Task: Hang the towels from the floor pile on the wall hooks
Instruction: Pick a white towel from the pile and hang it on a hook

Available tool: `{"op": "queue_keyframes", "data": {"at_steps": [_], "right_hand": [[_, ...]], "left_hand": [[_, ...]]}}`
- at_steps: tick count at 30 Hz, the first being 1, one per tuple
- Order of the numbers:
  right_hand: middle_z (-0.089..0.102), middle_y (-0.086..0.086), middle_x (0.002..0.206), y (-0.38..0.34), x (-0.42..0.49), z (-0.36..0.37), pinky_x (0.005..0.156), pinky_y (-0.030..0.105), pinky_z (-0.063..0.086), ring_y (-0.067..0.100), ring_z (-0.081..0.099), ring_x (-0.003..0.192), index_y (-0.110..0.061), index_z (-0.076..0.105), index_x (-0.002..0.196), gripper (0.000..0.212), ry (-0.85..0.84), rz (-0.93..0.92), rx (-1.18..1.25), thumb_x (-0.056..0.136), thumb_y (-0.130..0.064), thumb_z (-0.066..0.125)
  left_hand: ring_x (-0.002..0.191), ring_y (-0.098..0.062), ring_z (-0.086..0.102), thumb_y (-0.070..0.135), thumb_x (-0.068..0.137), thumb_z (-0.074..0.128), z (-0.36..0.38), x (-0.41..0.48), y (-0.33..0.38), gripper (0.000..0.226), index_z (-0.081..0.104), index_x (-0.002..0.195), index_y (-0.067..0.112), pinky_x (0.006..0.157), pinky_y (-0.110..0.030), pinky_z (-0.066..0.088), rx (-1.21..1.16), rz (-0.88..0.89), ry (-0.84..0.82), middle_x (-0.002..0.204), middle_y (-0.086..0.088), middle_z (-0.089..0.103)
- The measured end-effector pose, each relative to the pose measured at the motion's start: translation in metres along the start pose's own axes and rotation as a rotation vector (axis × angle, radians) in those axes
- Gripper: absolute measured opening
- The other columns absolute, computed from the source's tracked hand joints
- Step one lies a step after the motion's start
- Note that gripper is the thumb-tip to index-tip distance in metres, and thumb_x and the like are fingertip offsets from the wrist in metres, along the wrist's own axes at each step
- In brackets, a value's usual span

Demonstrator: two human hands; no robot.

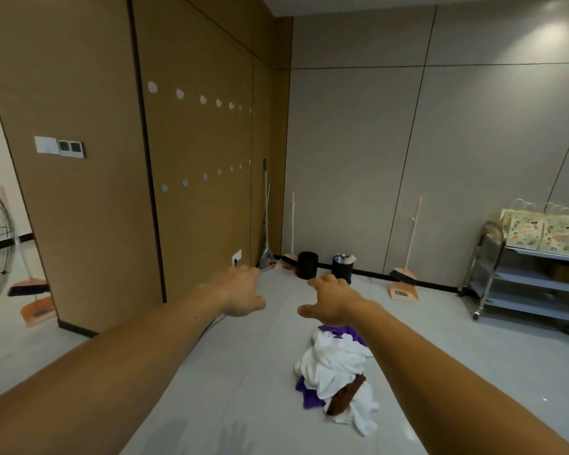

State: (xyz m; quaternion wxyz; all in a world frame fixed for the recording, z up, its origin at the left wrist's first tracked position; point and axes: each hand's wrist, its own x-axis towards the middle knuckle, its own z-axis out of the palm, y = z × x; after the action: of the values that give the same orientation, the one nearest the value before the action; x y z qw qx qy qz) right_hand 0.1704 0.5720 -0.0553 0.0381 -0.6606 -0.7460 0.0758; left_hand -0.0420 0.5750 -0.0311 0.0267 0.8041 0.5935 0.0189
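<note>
Both arms reach out ahead of me, palms down. My left hand (240,290) and my right hand (332,302) have relaxed, spread fingers and hold nothing. The towel pile (339,372), white, purple and brown cloth, lies on the grey floor (243,372) just nearer than my right hand, beside that forearm. The wall hooks (180,93), white and round, run in two rows along the brown wall on the left. Two black bins (307,265) stand by the far wall, and a metal cart (493,277) is at right.
</note>
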Motion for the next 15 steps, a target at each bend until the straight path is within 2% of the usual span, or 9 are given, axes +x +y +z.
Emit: {"op": "queue_keyframes", "data": {"at_steps": [5, 11, 15], "right_hand": [[0.023, 0.007, 0.157, 0.018, 0.101, 0.002, 0.112, 0.052, 0.030, 0.035, 0.022, 0.142, -0.022, 0.024, 0.151, 0.082, -0.002, -0.002, 0.000, 0.086, -0.060, 0.056], [0.021, 0.006, 0.157, 0.041, 0.227, -0.006, 0.113, 0.050, 0.027, 0.035, 0.020, 0.143, -0.022, 0.019, 0.153, 0.085, -0.033, -0.037, 0.025, 0.086, -0.060, 0.056], [0.021, 0.007, 0.157, 0.047, 0.300, -0.007, 0.112, 0.049, 0.029, 0.035, 0.022, 0.141, -0.020, 0.020, 0.153, 0.086, -0.043, -0.059, 0.021, 0.086, -0.061, 0.055]], "left_hand": [[0.126, -0.027, 0.042, 0.047, 0.086, 0.051, 0.013, 0.100, -0.026, 0.068, 0.033, 0.143, 0.013, 0.101, -0.043, 0.042, -0.029, 0.002, 0.014, 0.144, -0.011, 0.038], [0.106, -0.026, 0.051, 0.040, 0.086, 0.055, 0.016, 0.207, -0.055, 0.047, 0.047, 0.123, 0.012, 0.090, -0.042, 0.048, -0.104, -0.043, 0.003, 0.123, -0.011, 0.051], [0.113, -0.027, 0.048, 0.038, 0.088, 0.056, 0.020, 0.274, -0.077, 0.054, 0.044, 0.132, 0.009, 0.095, -0.041, 0.045, -0.155, -0.065, 0.017, 0.130, -0.012, 0.048]]}}
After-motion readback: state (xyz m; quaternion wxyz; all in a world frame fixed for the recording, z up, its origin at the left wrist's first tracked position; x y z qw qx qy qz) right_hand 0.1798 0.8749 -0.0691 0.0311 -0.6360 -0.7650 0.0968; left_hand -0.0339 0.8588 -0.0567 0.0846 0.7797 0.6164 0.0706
